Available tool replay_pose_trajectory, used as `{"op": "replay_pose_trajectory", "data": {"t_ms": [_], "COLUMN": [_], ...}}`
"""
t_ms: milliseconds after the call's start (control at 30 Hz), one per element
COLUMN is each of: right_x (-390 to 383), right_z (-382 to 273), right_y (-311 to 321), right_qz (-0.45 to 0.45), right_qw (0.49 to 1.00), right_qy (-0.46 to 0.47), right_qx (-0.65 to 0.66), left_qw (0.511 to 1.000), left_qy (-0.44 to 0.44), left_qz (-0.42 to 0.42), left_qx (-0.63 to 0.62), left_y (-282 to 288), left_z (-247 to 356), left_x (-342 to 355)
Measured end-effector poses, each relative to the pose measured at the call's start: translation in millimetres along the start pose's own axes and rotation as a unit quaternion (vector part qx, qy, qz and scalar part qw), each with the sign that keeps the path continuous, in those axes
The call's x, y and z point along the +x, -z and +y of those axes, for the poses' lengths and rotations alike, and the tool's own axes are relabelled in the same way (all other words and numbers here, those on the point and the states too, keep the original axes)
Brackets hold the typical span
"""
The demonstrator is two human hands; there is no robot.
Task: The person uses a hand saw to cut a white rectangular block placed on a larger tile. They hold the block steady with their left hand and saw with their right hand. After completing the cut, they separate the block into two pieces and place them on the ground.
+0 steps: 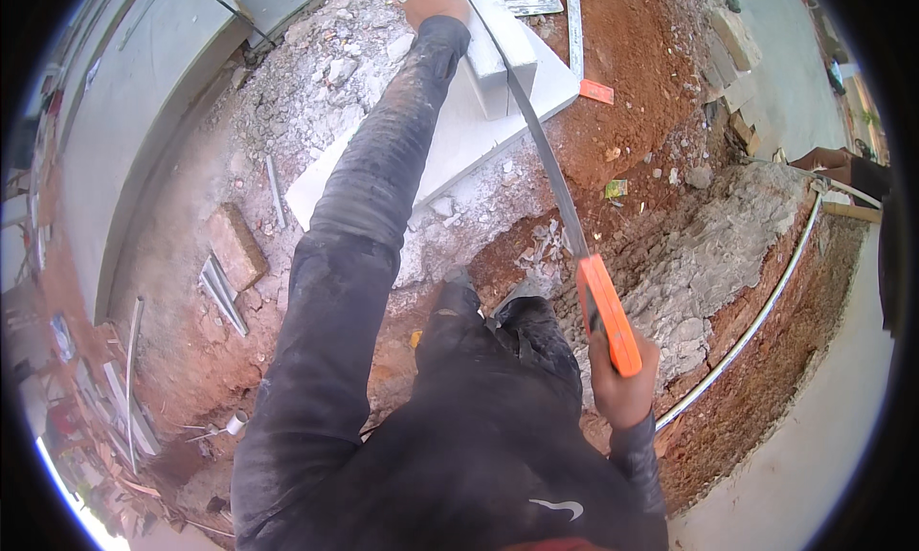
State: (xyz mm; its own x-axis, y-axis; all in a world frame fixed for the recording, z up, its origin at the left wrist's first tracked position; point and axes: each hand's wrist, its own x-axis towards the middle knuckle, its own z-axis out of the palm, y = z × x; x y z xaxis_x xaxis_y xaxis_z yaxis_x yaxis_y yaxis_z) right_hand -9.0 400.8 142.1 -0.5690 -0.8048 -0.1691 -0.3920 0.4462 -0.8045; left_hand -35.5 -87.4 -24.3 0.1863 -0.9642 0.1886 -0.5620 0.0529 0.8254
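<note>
Person outdoors on broken ground, looking down past own dark, dusty clothing. Right hand [624, 379]: grip closed, fingers wrapped about the bright orange handle [610, 314] of a long, grey, steel-bladed hand saw [558, 185]. Blade runs up and leftward from the handle, its far part lying along the top of a white, rectangular, masonry-like block [490, 55]; a thin dark line drops down the block's near end face below the blade. Block rests on a broad, flat white slab [445, 173], toward the upper middle of the view. Left hand [436, 3], arm stretched forward in a dark grey long sleeve [359, 197], set against the block's left side near the upper edge; how far that grip is open, or whether it clasps the block, cannot tell, fingers partly out of sight. Just right of the block: a silver metal square with an orange stock [596, 91], its blade pointing away over red-brown loose soil [627, 139]. Left of the slab, whitish crumbled rubble [330, 67]; farther down that side, a tan, oblong brick [237, 247] with silver, channel-shaped metal offcuts [222, 291] just beside it. Right side: a long, pale, curved pipe [766, 331] along the earth bank.
</note>
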Motion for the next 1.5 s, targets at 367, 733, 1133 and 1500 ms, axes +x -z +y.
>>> {"op": "replay_pose_trajectory", "data": {"t_ms": [367,733,1133,1500], "right_x": [52.0,103.5,113.9,113.0], "right_z": [7.6,0.1,15.4,27.9], "right_y": [-22.8,-51.5,-47.3,-47.3], "right_qz": [-0.019,-0.004,-0.007,-0.005], "right_qw": [0.999,0.995,0.996,0.997], "right_qy": [0.04,0.095,0.088,0.079], "right_qx": [0.008,-0.007,0.01,-0.002], "left_qw": [1.0,0.998,0.999,0.999], "left_qy": [0.013,0.036,0.022,0.026], "left_qz": [-0.016,-0.041,-0.038,-0.036], "left_qx": [-0.023,-0.005,-0.013,-0.024], "left_y": [35.5,43.2,41.9,30.7], "left_z": [24.1,19.3,16.1,39.5], "left_x": [-28.7,-20.6,-13.0,-40.3]}}
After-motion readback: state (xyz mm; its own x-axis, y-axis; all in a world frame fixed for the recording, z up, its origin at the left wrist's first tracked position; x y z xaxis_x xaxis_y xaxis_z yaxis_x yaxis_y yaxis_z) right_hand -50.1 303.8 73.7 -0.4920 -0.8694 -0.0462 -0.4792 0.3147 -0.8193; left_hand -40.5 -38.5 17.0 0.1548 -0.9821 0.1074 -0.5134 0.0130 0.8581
